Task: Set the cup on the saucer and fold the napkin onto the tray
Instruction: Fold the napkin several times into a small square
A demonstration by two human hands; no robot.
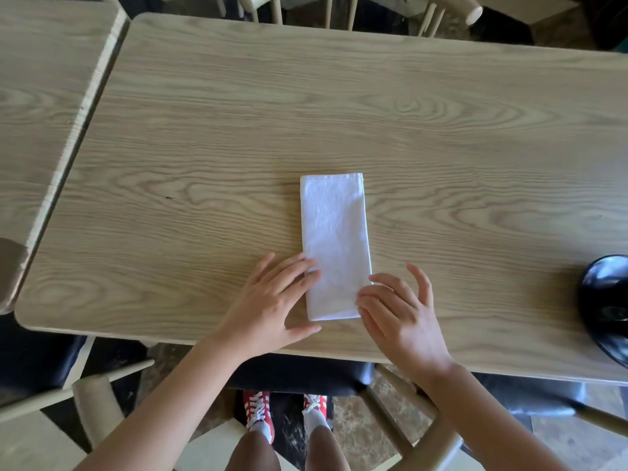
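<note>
Both hands sit at the near end of the napkin, a long white strip lying flat on the table. Left hand presses its edge with straight fingers; right hand, fingers relaxed, touches the opposite corner. Best play now: pin one side, lift the near end, match corners squarely before creasing. No tray in sight.

White folded napkin, centre frame, on desk; left hand and right hand touching its lower edges.
</note>
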